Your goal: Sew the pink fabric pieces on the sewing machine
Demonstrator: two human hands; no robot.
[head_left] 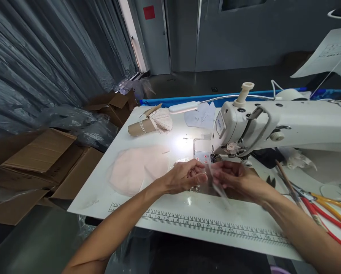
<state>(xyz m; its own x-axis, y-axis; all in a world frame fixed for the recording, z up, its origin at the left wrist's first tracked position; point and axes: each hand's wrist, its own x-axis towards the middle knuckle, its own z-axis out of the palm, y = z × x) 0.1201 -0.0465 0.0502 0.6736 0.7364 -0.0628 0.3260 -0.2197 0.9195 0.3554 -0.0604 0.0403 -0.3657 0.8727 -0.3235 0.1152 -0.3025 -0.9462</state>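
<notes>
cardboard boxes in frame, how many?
3 visible, all left of the white table: an open box near its far corner and two flattened boxes beside its near edge. Plastic sheeting may hide more.

Grey plastic sheeting (45,57) hangs at my left above flattened brown cardboard boxes (42,160); a grey door (156,34) stands beyond my white bench (107,194).

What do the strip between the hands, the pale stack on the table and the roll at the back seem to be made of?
The strip, pinched by the left hand and right hand, looks like thin clear plastic or elastic: see-through, faintly glossy. The pale stack seems to be soft pinkish fabric, matte with limp edges. The roll looks like brown cardboard or kraft paper, tied with cord, with lace-like white cloth beside it.
</notes>
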